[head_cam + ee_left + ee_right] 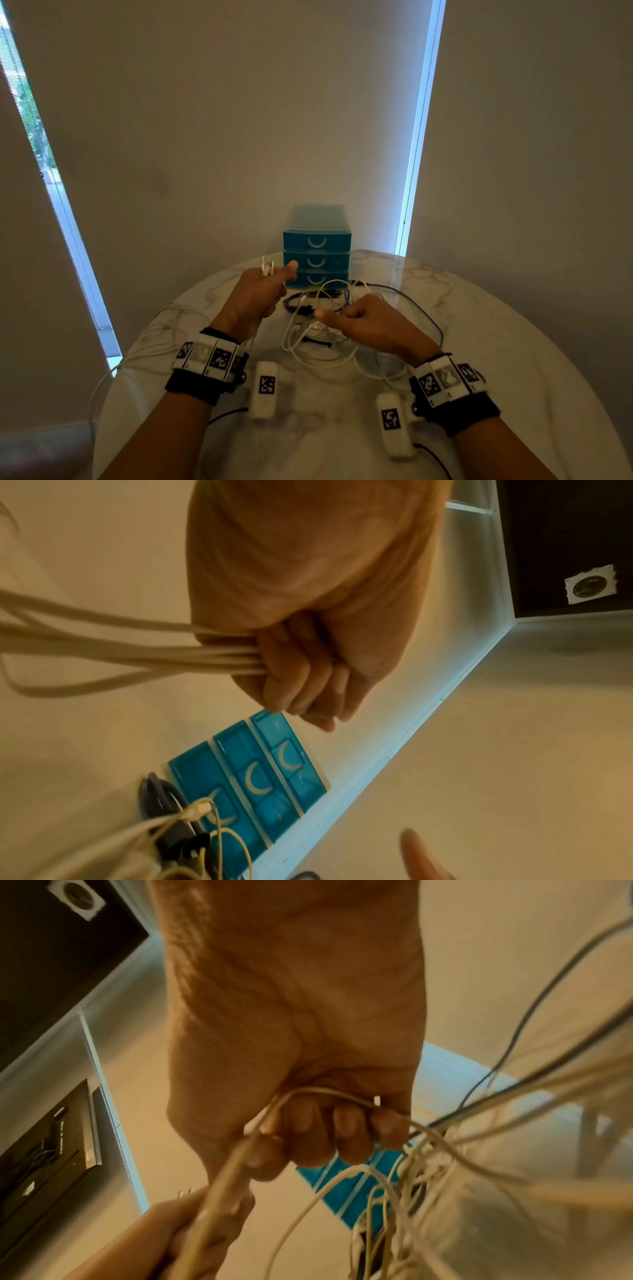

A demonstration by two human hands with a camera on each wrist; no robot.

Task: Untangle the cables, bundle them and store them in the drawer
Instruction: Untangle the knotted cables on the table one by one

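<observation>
A tangle of white and dark cables [318, 329] lies on the round marble table [513, 342], in front of a small blue three-drawer unit [317, 255] with all drawers closed. My left hand [263, 291] is raised left of the drawers and grips a folded bunch of white cable [137, 653]; its plug ends [267, 267] stick up above the fist. My right hand [359, 317] is fisted just above the tangle and holds a white cable [329, 1092] that runs across toward my left hand [192, 1229].
A dark cable [424, 315] loops out to the right of the pile. White cable strands [113, 370] trail over the table's left edge. A wall and bright window strips stand behind the table.
</observation>
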